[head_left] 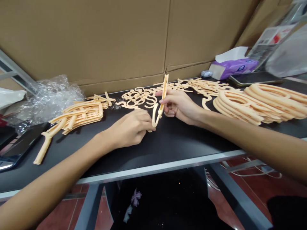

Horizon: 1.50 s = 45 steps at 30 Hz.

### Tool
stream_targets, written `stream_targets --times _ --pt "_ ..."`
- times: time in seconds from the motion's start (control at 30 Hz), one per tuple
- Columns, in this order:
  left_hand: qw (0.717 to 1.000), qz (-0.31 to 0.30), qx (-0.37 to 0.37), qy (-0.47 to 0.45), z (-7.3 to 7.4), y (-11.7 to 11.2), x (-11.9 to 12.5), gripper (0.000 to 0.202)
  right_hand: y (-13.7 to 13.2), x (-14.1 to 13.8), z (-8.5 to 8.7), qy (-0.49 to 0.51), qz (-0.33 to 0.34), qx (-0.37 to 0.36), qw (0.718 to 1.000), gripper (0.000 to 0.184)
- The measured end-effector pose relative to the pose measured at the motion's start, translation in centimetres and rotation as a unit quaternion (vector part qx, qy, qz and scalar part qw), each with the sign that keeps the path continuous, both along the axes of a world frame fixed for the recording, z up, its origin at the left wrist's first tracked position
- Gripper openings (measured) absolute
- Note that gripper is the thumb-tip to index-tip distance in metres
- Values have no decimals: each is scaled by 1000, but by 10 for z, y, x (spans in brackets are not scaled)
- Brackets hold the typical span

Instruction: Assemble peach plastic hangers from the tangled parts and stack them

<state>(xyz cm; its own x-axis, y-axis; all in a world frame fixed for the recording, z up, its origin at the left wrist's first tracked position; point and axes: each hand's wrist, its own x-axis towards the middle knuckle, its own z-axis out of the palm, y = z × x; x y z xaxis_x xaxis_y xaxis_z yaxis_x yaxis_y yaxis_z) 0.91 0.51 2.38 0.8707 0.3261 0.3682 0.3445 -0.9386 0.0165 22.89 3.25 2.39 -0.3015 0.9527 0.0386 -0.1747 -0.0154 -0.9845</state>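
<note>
Head view. Writing first: purple tissue pack [240,68] at upper right, oval mark on its side, lettering too small to read. Behind it, clear packaging with a white-and-red label [279,34], blurred, illegible. On the dark garment [168,201] below the worktop [182,143], pale patches, one shaped roughly like an X.

Orientation: long strip [165,88] in peach colour, above the middle of the worktop, long axis close to upright, top leaning slightly right. Notched end uppermost; grooved face toward the camera. At its lower end, curved piece [154,118], bent like a U, opening upward. Cannot tell whether joined to the strip or only touching.

Left hand [134,127]: fingers closed, lower bend of the curved piece pinched at the fingertips. Right hand [178,107]: thumb and fingers closed around the lower part of the strip.

Around: branched pieces [82,115] stacked to the left, beside crumpled clear wrap [59,97]; small curved pieces [137,95] scattered behind the hands; large looped pieces [240,105] stacked to the right, cut off by the frame edge.

Hard to make out: left fingertips, partly hidden behind the curved piece; individual outlines in the scatter, overlapping; dark flat device [22,148] at far left, cut off.
</note>
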Motion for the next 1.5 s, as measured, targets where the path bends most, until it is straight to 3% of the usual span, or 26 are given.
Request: stream_targets --times 0.13,0.27,0.37,0.5,0.57,0.67,0.73,0.8,0.83,0.93,1.0,1.17,1.5 --pt "996 -4 -26 -83 -5 -4 6 30 1 1 -2 26 22 10 999 36" --pt "976 56 -65 -198 2 -3 1 12 -1 0 0 34 46 -15 998 24" --pt "973 55 -55 -219 4 -4 1 25 -7 -1 0 28 89 -29 995 15" --pt "985 -3 31 -167 1 -7 4 23 -10 -3 -2 11 157 -30 987 11" --pt "983 -12 94 -159 1 -5 4 21 -8 -3 -4 -16 174 -8 985 19" --pt "966 -1 182 -185 6 0 -1 20 -5 -2 -7 -87 125 99 983 32" --pt "953 17 226 -204 11 5 -7 21 -4 0 -10 -179 65 225 955 27" --pt "946 20 256 -199 16 9 -13 21 -3 3 -15 -285 54 358 888 25" --pt "946 21 265 -186 17 11 -16 20 -3 5 -18 -327 69 411 848 33" --pt "950 60 274 -137 15 15 -21 10 -3 8 -23 -399 139 493 761 44" --pt "956 110 251 -103 10 15 -22 10 -3 9 -23 -414 167 502 741 40" --pt "968 164 178 -68 -2 12 -22 20 -2 10 -18 -426 209 480 738 37" --pt "967 217 121 -53 -6 22 -28 28 3 12 -20 -379 207 484 761 29"
